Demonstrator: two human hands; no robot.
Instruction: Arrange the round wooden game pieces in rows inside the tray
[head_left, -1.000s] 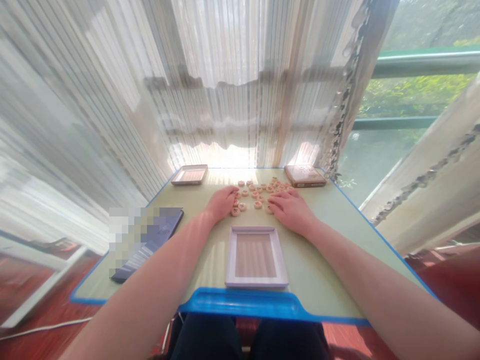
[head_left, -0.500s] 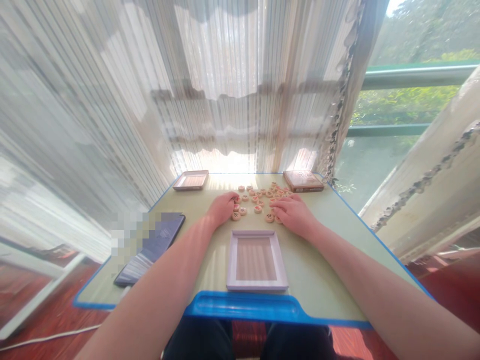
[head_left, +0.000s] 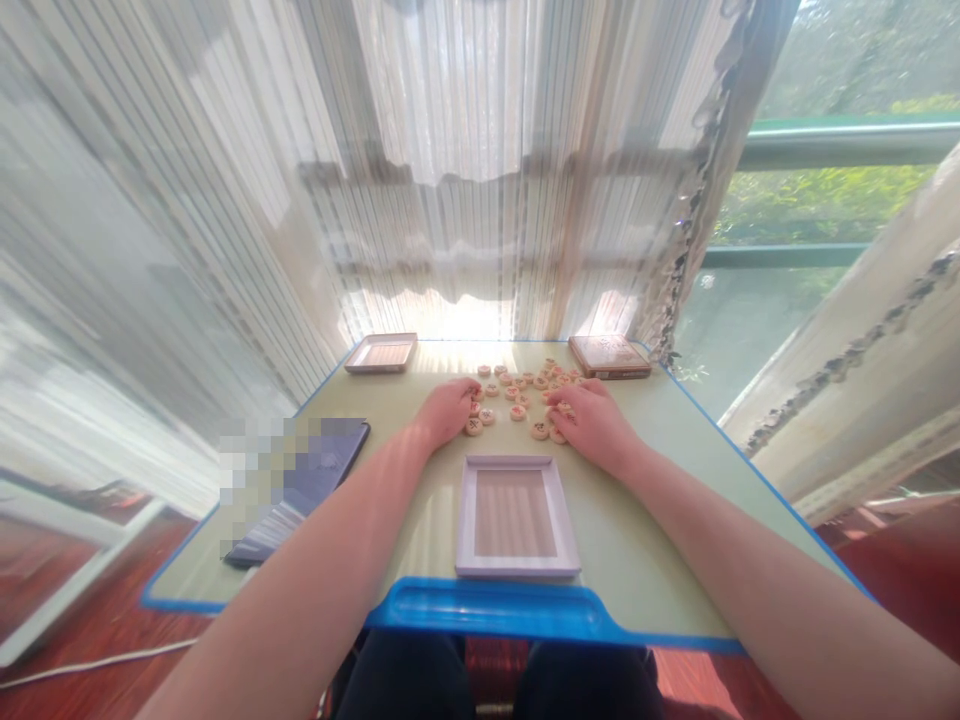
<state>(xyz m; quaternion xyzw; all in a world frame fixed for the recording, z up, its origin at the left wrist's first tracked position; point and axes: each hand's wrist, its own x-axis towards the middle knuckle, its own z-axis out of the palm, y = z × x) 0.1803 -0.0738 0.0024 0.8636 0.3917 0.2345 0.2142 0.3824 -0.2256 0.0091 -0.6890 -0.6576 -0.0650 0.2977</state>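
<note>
Round wooden Chinese chess pieces (head_left: 517, 412) with red or dark characters lie scattered across the middle of the table. At their left edge, my left hand (head_left: 448, 412) is closed, its fingertips curled on a Chinese chess piece (head_left: 475, 394); the fingers partly hide it. On the opposite side my right hand (head_left: 592, 420) rests with its fingers apart over the near right pieces, touching some and covering part of the group. A shallow open box tray (head_left: 466, 510) with pale lilac walls sits nearer to me, between my forearms.
A brown box (head_left: 611, 355) lies at the back right, and a shallow box part (head_left: 381, 352) at the back left. To the left is a dark flat folder-like object (head_left: 322, 480), partly blurred out. The table (head_left: 660, 560) has a blue edge; curtains (head_left: 450, 240) hang behind it.
The view has shifted slightly. My right hand has moved a little to the right, its fingers now further from the middle pieces. My left hand stays at the left edge.
</note>
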